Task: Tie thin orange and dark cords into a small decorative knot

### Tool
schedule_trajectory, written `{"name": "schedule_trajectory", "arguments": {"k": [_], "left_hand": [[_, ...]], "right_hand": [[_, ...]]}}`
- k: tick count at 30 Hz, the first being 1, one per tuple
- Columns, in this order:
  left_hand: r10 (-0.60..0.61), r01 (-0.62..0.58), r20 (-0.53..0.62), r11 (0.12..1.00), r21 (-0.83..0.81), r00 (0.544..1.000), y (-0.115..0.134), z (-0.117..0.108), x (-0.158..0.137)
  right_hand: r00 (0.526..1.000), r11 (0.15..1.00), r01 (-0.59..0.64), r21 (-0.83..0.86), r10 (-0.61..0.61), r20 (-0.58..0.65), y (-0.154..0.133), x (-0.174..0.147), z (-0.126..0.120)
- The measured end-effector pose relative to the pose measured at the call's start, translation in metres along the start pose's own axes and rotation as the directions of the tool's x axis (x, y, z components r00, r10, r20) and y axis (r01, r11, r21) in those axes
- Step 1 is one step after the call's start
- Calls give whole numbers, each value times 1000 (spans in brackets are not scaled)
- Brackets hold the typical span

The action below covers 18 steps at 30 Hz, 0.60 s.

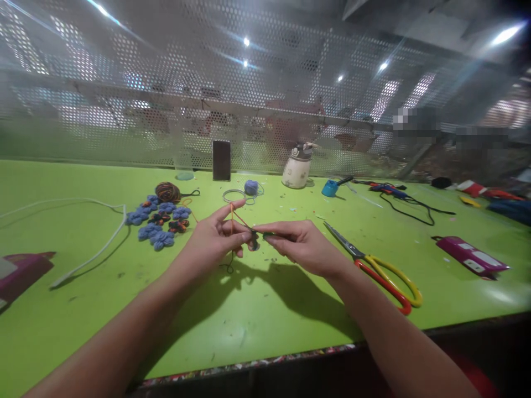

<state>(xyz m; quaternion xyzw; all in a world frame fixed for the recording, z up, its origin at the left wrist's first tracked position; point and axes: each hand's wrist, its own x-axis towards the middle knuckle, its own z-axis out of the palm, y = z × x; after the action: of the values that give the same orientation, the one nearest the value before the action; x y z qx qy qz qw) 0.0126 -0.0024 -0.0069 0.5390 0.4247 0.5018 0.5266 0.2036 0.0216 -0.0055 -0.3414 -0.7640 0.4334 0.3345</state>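
My left hand (209, 236) pinches a small dark crochet piece (254, 241) between thumb and fingers. Orange yarn (241, 217) runs over its raised index finger down to the piece, and a dark yarn tail (229, 267) hangs below. Close on the right, my right hand (305, 243) is closed around a thin crochet hook (267, 235) with a greenish handle, its tip at the piece. Several blue and dark-orange crochet flowers (160, 237) lie left of my hands, beside a brown-orange yarn ball (168, 192).
Large scissors (373, 268) with red and yellow handles lie beside my right forearm. Further back are a blue yarn ball (251, 187), a phone (221, 160), a bottle (296, 166), a blue jar (330, 188) and a glue gun (388, 190). A white cable (103, 254) and purple power strip (470, 256) flank me.
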Motion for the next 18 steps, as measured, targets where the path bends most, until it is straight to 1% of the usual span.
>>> {"name": "schedule_trajectory", "arguments": {"k": [3,9,11,13,18], "left_hand": [[-12,11,-12,999,-45,1000,-2,-2,1],[-61,69,39,969,-238,997,1,-1,1],[-63,69,34,963,-259,997,2,0,0],[-59,65,33,971,-232,998,3,0,0],[-19,23,51,997,-77,999,1,0,1]], "right_hand": [[1000,1000,0,4,0,17,2,0,-2],[999,1000,16,4,-16,30,3,1,-5],[999,1000,-4,9,3,32,3,2,-6],[999,1000,-21,13,20,40,3,2,-7],[996,999,-49,17,48,70,2,2,-6]]}}
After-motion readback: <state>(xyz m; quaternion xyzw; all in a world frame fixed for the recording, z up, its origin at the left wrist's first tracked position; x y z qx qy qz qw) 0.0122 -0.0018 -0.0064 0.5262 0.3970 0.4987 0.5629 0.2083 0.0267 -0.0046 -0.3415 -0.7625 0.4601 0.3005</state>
